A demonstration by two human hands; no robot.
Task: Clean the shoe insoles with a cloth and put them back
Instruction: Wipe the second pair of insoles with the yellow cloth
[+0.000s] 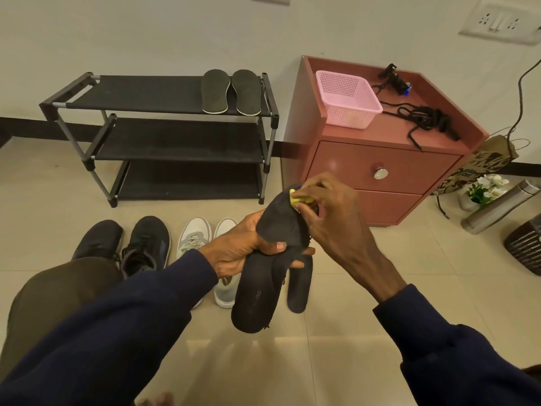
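1. Left hand (243, 250) grips the dark insoles (254, 303) round their middle, thumb laid across the front. It holds them in the air above the floor tiles. At least two are bunched together, heels hanging down, and one toe end bends up toward the other hand.
2. Right hand (330, 215) pinches a small yellow cloth (295, 199) against that upturned toe end. Only a scrap of the cloth shows between the fingers.
3. With several insoles in a single grasp, rubbing pressure from above could work the rear one loose and drop it.
4. The toe end has nothing behind it, so hard pressing may fold or crease it rather than clean it.
5. Because the cloth is wadded so small, bare fingertips could do the rubbing. The stretch under the left hand would stay unwiped without a change of hold.
6. Putting them back could go astray. Black shoes (126, 244) and pale grey shoes (196, 238) both stand on the floor just beyond. Another pair of insoles (231, 92) lies on the shoe rack (146, 96), so a mix-up is easy.
7. Writing: a faint pale print sits on the hanging insole, possibly starting with "D", too dim to read. The brown paper bag (480, 162) beside the cabinet (380, 168) carries bold black lettering, but it is folded and cut off and cannot be made out.
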